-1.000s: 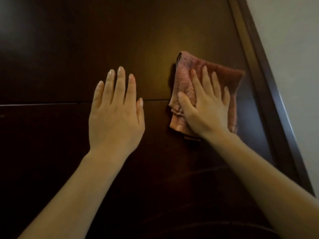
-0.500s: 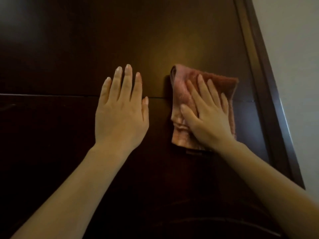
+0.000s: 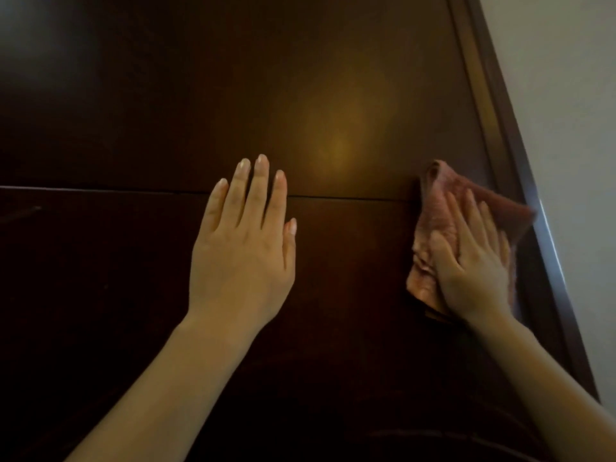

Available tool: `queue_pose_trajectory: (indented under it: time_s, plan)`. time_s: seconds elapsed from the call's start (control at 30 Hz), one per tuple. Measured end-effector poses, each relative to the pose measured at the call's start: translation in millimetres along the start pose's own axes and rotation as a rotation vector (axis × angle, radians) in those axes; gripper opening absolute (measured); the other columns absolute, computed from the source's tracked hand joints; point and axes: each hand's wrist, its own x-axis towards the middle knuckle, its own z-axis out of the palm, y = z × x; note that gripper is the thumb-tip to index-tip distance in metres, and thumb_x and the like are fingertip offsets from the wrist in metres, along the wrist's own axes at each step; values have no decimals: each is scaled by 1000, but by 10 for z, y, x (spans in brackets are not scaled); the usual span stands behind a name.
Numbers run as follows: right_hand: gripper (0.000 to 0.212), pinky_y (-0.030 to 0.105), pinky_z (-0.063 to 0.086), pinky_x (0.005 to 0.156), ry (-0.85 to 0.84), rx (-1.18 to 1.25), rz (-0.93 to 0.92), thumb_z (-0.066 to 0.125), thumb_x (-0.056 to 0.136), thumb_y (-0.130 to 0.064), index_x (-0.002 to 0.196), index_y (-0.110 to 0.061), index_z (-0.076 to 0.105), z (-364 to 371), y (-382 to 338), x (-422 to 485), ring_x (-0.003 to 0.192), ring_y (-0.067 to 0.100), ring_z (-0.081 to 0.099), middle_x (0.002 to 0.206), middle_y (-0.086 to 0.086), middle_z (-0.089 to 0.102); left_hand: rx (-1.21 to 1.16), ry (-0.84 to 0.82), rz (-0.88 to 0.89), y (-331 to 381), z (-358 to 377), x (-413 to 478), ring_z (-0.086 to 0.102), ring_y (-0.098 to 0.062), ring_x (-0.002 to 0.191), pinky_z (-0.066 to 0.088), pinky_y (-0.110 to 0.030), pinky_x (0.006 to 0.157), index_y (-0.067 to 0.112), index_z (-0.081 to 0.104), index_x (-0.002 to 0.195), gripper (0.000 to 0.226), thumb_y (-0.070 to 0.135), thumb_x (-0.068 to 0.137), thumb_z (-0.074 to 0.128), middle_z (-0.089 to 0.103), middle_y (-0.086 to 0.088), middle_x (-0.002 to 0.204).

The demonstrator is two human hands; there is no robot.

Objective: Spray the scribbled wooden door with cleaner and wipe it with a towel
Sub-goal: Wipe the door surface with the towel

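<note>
Presently, the folded towel (image 3: 433,208) lies flat on the dark wooden door (image 3: 166,95) near its right edge, one corner reaching the door frame (image 3: 490,95); the right hand (image 3: 473,261) presses it with straight fingers, gripping nothing. The left hand (image 3: 243,258), likewise flat and empty, rests on the door well apart. Held by pressure alone, the towel could slip or bunch at the frame.

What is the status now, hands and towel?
Left hand flat on door. Right hand pressing towel at door's edge. Nothing in the way.
</note>
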Motion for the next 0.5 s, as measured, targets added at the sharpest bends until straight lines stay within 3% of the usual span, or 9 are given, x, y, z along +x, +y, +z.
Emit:
queue_pose_trajectory:
  time_s: [0.23, 0.4, 0.5]
  plan:
    - [78, 43, 4, 116, 93, 47, 262, 17, 76, -59, 147, -26, 19, 5, 38, -394, 143, 18, 9, 156, -1, 15, -15, -2, 38, 17, -19, -191, 24, -31, 140, 16, -42, 113, 4, 31, 142, 56, 34, 95, 24, 29, -17, 149]
    - [72, 47, -4, 115, 1, 106, 538, 25, 85, -56, 149, -26, 8, 39, -282, -528, 144, 17, -4, 158, -3, 0, -43, -40, 19, 24, -53, -247, 18, -30, 141, 11, -41, 114, 4, 27, 144, 57, 34, 96, 21, 23, -17, 152]
    - [64, 50, -7, 113, -85, 30, 428, 24, 93, -53, 148, -31, -2, 116, -630, -625, 143, 20, -11, 157, -3, -10, -39, -38, 22, 48, -38, -282, 18, -31, 141, 10, -41, 114, 3, 26, 144, 57, 34, 95, 21, 23, -17, 152]
